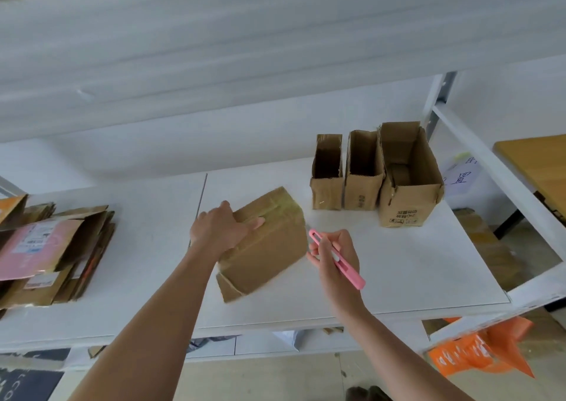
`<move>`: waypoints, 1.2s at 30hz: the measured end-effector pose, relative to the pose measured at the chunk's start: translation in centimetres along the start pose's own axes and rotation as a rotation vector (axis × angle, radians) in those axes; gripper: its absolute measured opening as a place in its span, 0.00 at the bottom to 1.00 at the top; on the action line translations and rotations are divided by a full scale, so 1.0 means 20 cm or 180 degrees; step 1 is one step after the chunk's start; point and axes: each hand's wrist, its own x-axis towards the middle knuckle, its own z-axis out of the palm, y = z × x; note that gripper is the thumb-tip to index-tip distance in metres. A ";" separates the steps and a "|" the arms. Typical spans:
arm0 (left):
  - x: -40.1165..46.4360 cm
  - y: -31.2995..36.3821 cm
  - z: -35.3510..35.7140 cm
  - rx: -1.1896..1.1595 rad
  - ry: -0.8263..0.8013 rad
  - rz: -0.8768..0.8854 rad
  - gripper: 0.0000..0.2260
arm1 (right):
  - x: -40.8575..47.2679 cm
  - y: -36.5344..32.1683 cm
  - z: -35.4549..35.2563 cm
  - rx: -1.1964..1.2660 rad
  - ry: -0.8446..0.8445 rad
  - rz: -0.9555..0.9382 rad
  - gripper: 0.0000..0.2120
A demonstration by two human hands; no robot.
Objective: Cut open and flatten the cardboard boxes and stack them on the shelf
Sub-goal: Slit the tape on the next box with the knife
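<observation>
1. Head view: white shelf [398, 278] surface, seen from above and in front.
2. Closed cardboard box [266, 247] at centre of the shelf, tilted, taped seam on top; lower left flap loose at the near corner.
3. Left hand [220, 227] resting on the upper left edge of the closed box, fingers curled over the top, thumb laid along the taped seam.
4. Right hand [333, 255] just right of the closed box, fingers wrapped round a pink utility knife [337, 258]; tip of the knife near the right corner of the box, contact not discernible.
5. Three open boxes standing upright in a row behind and to the right, sides touching: narrow box [327, 192], middle box [363, 192], large box [410, 204].
6. Dark printed characters and handling symbols on the front of the large box, upside down, not legible. Small dark print on the middle box, not legible.
7. Stack of flattened cardboard [58, 253] at the left end of the shelf, well apart from the closed box; pink sheet with a white printed label on top, text too small to read.
8. White paper with handwritten characters [459, 177] behind the shelf upright on the right, not legible.
9. Orange bag [477, 351] with white print below the right front corner of the shelf.
10. Wooden counter [539, 162] at the far right edge.
</observation>
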 end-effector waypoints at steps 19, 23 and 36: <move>-0.26 0.09 0.04 0.0101 0.0231 -0.0441 0.30 | 0.17 -0.03 0.16 0.0364 0.0258 0.0315 0.04; -0.21 0.06 0.12 0.0766 0.0850 0.0702 0.23 | 0.16 -0.03 0.14 -0.0009 0.0260 -0.0031 0.05; -0.09 -0.08 0.08 -0.0779 -0.0805 0.0842 0.44 | 0.08 0.00 0.14 -0.0074 0.0102 0.0279 0.05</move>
